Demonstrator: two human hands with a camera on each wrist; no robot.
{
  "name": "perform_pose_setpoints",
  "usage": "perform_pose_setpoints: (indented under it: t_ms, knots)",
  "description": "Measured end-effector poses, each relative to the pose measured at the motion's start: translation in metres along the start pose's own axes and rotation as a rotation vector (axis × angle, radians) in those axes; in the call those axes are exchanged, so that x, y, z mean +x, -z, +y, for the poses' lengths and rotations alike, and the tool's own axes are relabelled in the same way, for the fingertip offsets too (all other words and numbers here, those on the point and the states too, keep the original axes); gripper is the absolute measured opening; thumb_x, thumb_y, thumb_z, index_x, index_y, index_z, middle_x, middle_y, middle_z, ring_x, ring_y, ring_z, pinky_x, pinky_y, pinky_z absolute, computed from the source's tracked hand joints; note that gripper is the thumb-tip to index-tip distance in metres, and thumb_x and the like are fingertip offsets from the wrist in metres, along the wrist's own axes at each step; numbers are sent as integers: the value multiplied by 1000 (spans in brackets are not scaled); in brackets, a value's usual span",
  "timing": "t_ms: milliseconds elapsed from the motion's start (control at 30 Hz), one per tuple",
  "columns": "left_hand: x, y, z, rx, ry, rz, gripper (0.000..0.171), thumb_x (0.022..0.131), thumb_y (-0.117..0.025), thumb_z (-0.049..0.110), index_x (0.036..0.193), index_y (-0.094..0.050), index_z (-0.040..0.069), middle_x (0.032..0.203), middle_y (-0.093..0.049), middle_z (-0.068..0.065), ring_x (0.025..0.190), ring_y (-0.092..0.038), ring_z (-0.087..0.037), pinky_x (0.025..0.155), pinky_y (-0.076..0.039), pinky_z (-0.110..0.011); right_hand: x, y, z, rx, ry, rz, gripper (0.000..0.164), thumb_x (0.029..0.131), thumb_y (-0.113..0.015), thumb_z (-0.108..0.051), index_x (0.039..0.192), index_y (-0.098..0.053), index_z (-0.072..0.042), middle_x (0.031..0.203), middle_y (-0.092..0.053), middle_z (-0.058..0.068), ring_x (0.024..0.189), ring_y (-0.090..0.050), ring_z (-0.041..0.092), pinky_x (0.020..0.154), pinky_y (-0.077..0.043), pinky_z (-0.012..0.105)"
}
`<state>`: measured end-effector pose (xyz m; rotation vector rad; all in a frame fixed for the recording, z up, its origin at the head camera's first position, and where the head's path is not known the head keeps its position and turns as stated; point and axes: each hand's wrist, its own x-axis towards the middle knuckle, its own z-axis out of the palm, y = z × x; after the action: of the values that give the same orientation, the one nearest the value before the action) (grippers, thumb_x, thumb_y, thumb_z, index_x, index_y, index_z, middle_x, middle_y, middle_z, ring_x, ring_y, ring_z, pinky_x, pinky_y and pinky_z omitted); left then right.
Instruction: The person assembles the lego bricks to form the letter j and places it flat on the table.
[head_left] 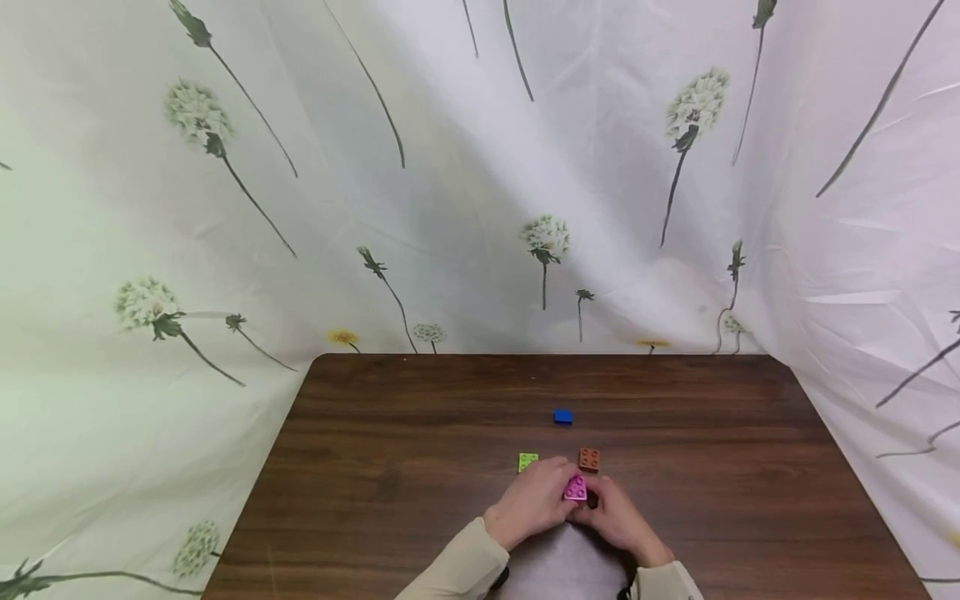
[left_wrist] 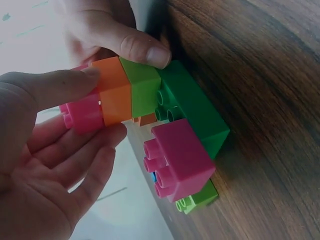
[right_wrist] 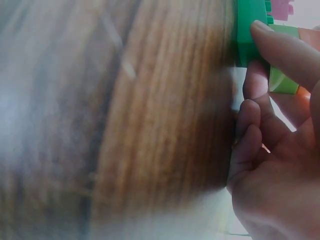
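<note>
Both hands hold one structure of toy building bricks. In the left wrist view a dark green brick (left_wrist: 195, 107) forms its base, carrying a light green brick (left_wrist: 142, 92), an orange brick (left_wrist: 115, 95) and a pink brick (left_wrist: 85, 115) in a column. Beside that column, another pink brick (left_wrist: 185, 160) sits on the dark green base. My left hand (head_left: 536, 500) pinches the column around the orange and end pink bricks, thumb on one side and fingers on the other. My right hand (head_left: 615, 512) grips near the base, its thumb across the dark green and light green bricks.
On the brown wooden table (head_left: 375, 450) lie a loose light green brick (head_left: 528, 459), an orange brick (head_left: 588, 459) and, farther back, a blue brick (head_left: 563, 417). A white curtain (head_left: 465, 208) with dandelion prints hangs behind the table and along its sides.
</note>
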<state>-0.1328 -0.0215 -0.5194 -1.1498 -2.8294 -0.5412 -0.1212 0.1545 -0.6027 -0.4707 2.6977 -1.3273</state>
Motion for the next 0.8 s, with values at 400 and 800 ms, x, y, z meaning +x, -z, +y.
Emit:
perform_pose_setpoints:
  t_ms: [400,800]
  knots:
    - [2,3,5,64,52,14,17,72,-79,22,83,-68,18,72,-58,10,59,-43,-1,56,-30,-20,0,3,-3,38,49,-9,22,76,-79,-20,96,-71,-20,90,-69,-9,81,-56,0,74,-45,23]
    - [1,3,2,36,56,0,18,70,-80,22,82,-67,18,69,-52,12,57,-41,-1,54,-28,-20,-2,-1,-3,47,30,20,20,73,-81,-22,89,-70,-23,84,-67,-10,76,-53,0,71,-43,22]
